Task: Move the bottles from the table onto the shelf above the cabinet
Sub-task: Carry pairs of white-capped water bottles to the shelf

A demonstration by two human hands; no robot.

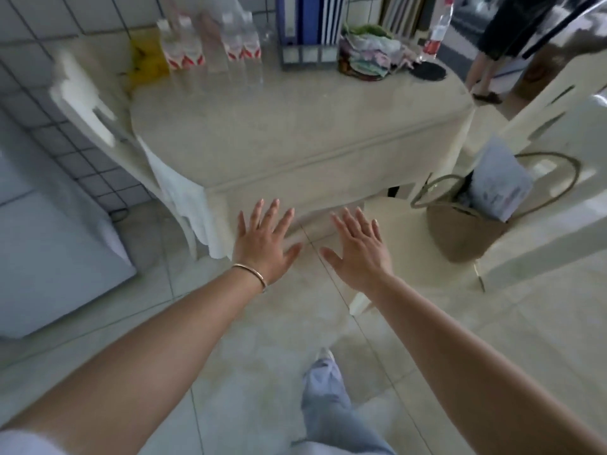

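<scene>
Several clear water bottles with red-and-white labels (210,44) stand in a group at the far left of the cream table (289,133), against the tiled wall. One taller clear bottle with a red label (437,31) stands at the table's far right. My left hand (262,244) and my right hand (358,251) are stretched out palm-down with fingers spread, in front of the table's near edge and well short of the bottles. Both hold nothing. No shelf or cabinet is visible.
Blue binders (308,27) and a pile of cloths (368,54) sit at the table's back. A cream chair (88,103) stands left, another at right holds a woven bag (469,224). A white appliance (49,251) is at left. Another person's legs (486,70) stand far right.
</scene>
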